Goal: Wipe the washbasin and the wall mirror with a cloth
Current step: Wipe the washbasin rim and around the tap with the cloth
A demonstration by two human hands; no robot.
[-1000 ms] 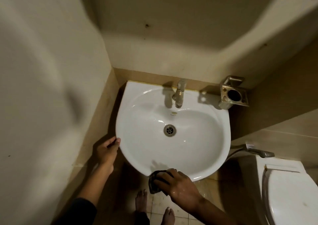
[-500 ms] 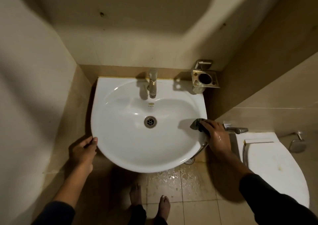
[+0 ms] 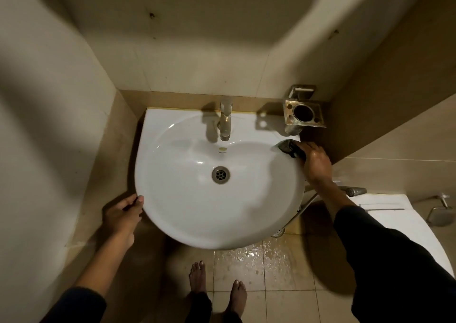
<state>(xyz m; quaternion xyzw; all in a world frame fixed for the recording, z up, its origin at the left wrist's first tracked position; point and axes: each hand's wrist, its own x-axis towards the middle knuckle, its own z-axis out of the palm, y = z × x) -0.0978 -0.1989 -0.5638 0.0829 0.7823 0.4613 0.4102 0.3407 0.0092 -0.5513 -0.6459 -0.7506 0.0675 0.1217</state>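
A white washbasin [image 3: 187,214] hangs on the back wall, with a metal tap [image 3: 225,122] at its rear and a drain [image 3: 220,174] in the middle. My right hand [image 3: 315,162] presses a dark cloth [image 3: 287,147] onto the basin's right rear rim, just below the metal holder. My left hand [image 3: 121,217] grips the basin's left front edge. No mirror is in view.
A metal toothbrush holder [image 3: 304,114] is fixed to the wall at the basin's right rear corner. A white toilet [image 3: 392,221] stands to the right, with a spray hose [image 3: 355,190] beside it. The floor tiles [image 3: 259,261] under the basin are wet. My bare feet [image 3: 217,288] stand below.
My right hand has slid the cloth along the rim, from the front edge round the right side to the right rear corner. My left hand has stayed on the left edge.
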